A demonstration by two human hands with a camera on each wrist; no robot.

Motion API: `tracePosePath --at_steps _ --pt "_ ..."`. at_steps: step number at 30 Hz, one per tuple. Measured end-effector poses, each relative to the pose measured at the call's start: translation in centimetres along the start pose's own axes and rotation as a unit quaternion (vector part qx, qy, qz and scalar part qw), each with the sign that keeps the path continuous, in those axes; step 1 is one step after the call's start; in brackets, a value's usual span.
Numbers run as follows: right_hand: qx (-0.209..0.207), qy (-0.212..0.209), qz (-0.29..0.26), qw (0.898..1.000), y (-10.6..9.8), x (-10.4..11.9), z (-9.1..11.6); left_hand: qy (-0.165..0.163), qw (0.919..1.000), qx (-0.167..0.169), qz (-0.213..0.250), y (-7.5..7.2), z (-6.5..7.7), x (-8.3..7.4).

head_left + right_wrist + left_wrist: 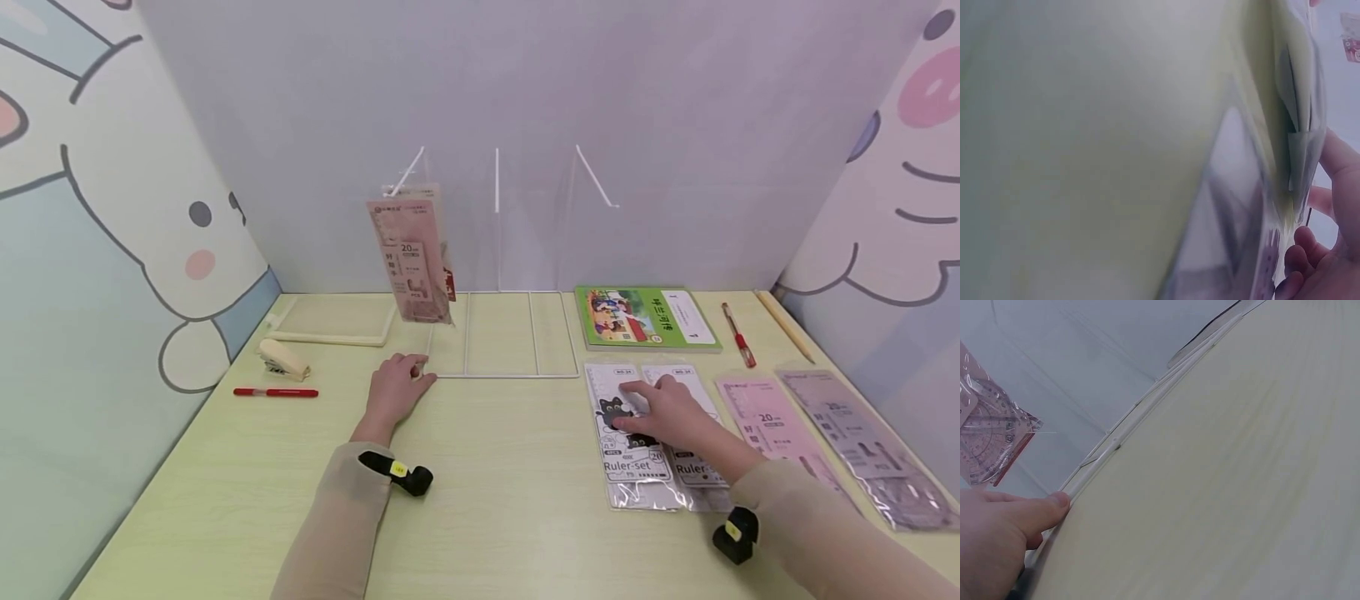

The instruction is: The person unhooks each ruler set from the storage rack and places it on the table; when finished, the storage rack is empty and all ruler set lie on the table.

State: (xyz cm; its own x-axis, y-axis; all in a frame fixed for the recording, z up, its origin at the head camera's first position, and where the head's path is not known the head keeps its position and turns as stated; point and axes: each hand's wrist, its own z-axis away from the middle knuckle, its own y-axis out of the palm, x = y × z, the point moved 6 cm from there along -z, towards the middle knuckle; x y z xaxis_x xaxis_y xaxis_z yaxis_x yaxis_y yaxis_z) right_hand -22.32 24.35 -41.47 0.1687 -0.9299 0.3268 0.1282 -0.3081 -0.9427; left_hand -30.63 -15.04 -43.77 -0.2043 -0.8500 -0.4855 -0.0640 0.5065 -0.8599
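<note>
My left hand (395, 386) grips the front left corner of a white wire display rack (517, 377), its thumb on the wire in the left wrist view. From the rack's left hook hangs a pink ruler-set pack (408, 267), with another pack behind it. My right hand (671, 414) reaches over two white ruler-set packs with black cats, thumb and index finger spread apart. Those fingertips touch the face of the left cat pack (637, 467); the right cat pack (697, 467) is partly hidden under the hand.
Right of the cat packs lie a pink pack (772, 417) and a greyish-pink pack (862, 442). Behind them are a green book (648, 317), a red pen (738, 335) and a wooden stick (783, 325). At left are a stapler (283, 358), another red pen (276, 392) and a cream frame (330, 338).
</note>
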Motion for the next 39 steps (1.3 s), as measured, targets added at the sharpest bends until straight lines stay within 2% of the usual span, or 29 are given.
tracePosePath --at_steps 8,14,17,26,33,39 --pt "-0.012 -0.004 -0.036 0.999 -0.4 -0.3 -0.4 0.000 1.0000 -0.003 0.006 0.0 0.0 0.0" --pt "-0.017 -0.004 -0.056 0.998 -0.8 0.5 -1.3 -0.003 1.0000 -0.002 0.008 0.1 0.0 0.0" --pt "-0.015 -0.006 -0.080 0.997 -1.0 1.5 -2.0 -0.001 1.0000 -0.002 0.008 0.1 0.0 0.0" --pt "-0.022 -0.058 -0.141 0.988 -1.3 5.2 -4.5 -0.003 1.0000 -0.002 0.003 0.2 0.0 0.0" --pt "-0.030 -0.094 -0.160 0.982 -1.3 7.7 -6.3 -0.002 1.0000 -0.004 0.008 0.0 0.1 -0.1" --pt "-0.013 -0.109 -0.187 0.976 -1.2 10.0 -7.5 0.000 1.0000 -0.005 0.006 0.0 0.1 -0.1"
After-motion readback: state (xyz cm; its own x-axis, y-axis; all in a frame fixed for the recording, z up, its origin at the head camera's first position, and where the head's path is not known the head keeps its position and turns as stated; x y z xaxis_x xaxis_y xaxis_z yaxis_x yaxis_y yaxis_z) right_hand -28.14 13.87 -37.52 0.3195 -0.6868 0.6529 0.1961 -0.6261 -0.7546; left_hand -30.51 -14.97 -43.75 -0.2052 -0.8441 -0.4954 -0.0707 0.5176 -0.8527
